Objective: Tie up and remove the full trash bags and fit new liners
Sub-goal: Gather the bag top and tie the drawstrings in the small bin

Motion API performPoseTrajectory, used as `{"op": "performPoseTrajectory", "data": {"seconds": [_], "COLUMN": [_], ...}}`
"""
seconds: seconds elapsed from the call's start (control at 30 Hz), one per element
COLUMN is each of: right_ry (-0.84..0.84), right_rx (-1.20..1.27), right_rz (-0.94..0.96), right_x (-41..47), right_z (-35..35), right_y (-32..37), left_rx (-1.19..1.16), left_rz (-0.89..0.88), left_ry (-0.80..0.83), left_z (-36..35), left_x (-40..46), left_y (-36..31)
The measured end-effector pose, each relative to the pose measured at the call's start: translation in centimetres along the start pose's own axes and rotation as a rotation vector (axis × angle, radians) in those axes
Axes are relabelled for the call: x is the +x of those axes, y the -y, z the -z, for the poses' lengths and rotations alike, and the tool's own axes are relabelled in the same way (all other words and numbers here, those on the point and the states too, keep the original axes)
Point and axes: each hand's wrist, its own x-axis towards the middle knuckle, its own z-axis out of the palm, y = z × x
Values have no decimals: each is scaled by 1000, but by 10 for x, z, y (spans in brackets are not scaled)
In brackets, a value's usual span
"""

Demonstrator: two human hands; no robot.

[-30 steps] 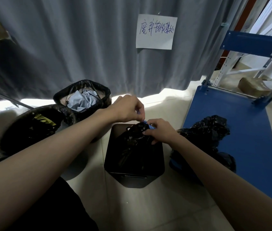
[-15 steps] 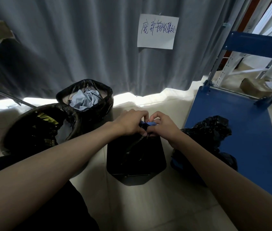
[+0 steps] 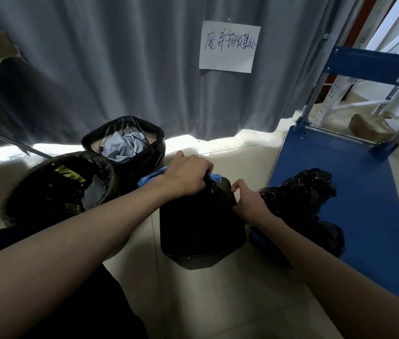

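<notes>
A black square bin (image 3: 203, 241) stands on the floor in the middle, and a black trash bag (image 3: 214, 194) with blue drawstrings (image 3: 215, 177) bunches up out of it. My left hand (image 3: 188, 176) grips the gathered neck of the bag above the bin. My right hand (image 3: 248, 201) holds the bin's right rim, thumb raised. A tied black bag (image 3: 303, 201) lies to the right, against the blue cart.
Two more lined bins stand at the left: a round one (image 3: 54, 189) and, behind it, one (image 3: 125, 143) holding crumpled paper. A blue platform cart (image 3: 365, 204) takes up the right side. A grey curtain (image 3: 120, 69) with a paper sign (image 3: 228, 46) hangs behind.
My hands were together at the blue drawstrings. Now my left hand has pulled the bag's neck up and left, and my right hand has dropped to the bin's rim.
</notes>
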Motion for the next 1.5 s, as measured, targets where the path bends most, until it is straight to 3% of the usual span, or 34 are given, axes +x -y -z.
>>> {"op": "performPoseTrajectory", "data": {"seconds": [0.2, 0.37, 0.57, 0.63, 0.7, 0.8, 0.87, 1.0, 1.3, 1.5], "right_ry": [-121, -102, -75, -233, -498, -694, -667, -530, -702, -685], "right_rx": [-20, 19, 175, 282, 463, 761, 821, 715, 576, 480], "right_rz": [13, -65, -212, -227, -183, -10, 127, 256, 187, 84], "right_x": [-3, 1, 2, 1, 2, 0, 0, 9, 81, 146], "right_z": [-5, -3, 8, 20, 41, 83, 105, 132, 185, 198], "right_y": [0, -4, 2, 15, 36, 81, 107, 135, 132, 101], "left_rx": [-20, -100, -457, -566, -613, -657, -691, -754, -718, -586], "left_rz": [3, 54, 174, 189, 176, 164, 172, 129, -64, -83], "left_ry": [-88, -240, -718, -818, -873, -884, -880, -885, -758, -666], "left_z": [17, 49, 108, 125, 137, 141, 140, 145, 156, 133], "left_x": [-5, -3, 7, 11, 16, 27, 39, 63, 128, 189], "left_y": [-1, 2, 18, 21, 22, 20, 17, 9, -6, 6]}}
